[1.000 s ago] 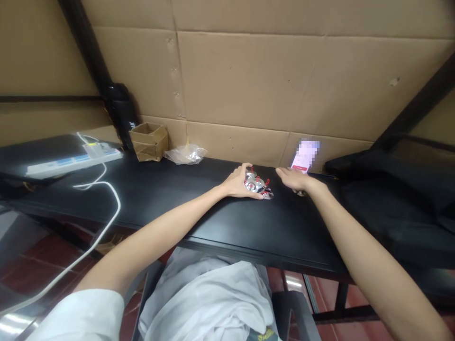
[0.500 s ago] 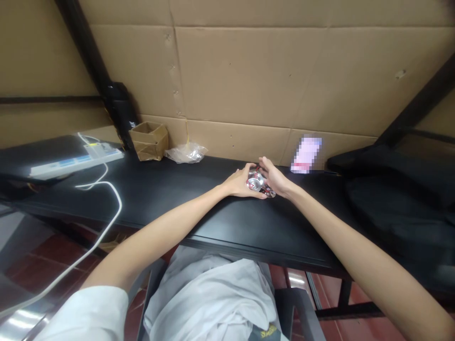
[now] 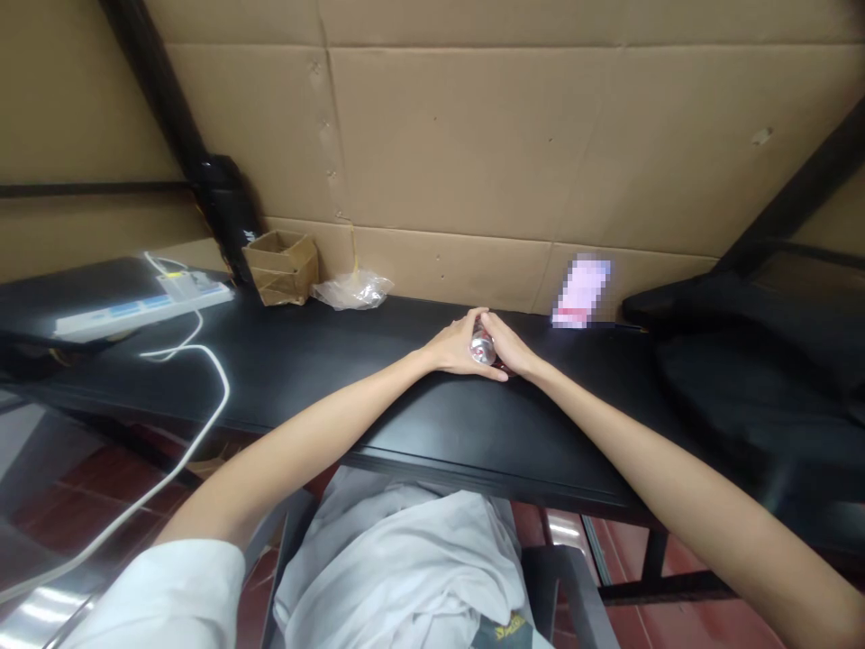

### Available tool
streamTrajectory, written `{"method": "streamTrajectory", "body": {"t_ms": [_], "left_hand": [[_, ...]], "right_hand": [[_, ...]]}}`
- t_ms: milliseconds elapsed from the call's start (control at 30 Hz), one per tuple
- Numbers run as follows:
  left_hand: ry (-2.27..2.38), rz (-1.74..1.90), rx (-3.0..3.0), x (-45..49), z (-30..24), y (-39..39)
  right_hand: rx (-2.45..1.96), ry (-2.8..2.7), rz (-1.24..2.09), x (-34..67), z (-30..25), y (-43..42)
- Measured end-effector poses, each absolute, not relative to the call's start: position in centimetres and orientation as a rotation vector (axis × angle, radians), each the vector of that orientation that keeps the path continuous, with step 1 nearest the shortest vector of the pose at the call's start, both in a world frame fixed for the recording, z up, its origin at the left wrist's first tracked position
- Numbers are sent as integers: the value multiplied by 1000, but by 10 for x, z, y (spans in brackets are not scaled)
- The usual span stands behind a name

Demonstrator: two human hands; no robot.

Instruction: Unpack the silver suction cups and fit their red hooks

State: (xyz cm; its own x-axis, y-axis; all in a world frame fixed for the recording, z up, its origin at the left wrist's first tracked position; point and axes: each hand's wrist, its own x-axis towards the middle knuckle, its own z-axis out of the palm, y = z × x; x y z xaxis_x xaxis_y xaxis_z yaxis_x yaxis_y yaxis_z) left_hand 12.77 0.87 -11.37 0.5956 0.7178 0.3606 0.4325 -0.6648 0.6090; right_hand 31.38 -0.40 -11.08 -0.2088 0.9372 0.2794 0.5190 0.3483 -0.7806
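Between my two hands, above the middle of the black table, is a shiny silver object with red markings. It has a round, metallic-looking face; its exact kind I cannot make out. My left hand wraps round its left side, with the thumb along the near side and the fingers at the far side. From the right, my right hand is cupped against it, fingers together and tips meeting those of the left hand. The two hands hide much of the object.
A phone-like blurred bright rectangle leans at the back. Toward the left are a small cardboard box, a clear plastic bag and a white power strip with a white cable. A black bag lies at right.
My right hand has closed in leftward, its fingers lowering over the silver-and-red object. Less of the object shows, and its right-hand part is covered. My left hand has hardly moved.
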Motion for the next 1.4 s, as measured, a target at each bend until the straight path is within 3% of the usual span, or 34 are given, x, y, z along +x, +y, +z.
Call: {"method": "streamTrajectory", "body": {"t_ms": [300, 667, 1033, 1400], "left_hand": [[953, 952, 2309, 132, -114, 6], [1043, 987, 2351, 141, -109, -8], [719, 1166, 2315, 139, -120, 10], [832, 1094, 2468, 140, -109, -5]], "right_hand": [[-1305, -1297, 700, 301, -119, 8], [-1139, -1647, 807, 301, -111, 3], [-1162, -1799, 295, 299, -111, -2], [-1172, -1595, 493, 305, -112, 8]]}}
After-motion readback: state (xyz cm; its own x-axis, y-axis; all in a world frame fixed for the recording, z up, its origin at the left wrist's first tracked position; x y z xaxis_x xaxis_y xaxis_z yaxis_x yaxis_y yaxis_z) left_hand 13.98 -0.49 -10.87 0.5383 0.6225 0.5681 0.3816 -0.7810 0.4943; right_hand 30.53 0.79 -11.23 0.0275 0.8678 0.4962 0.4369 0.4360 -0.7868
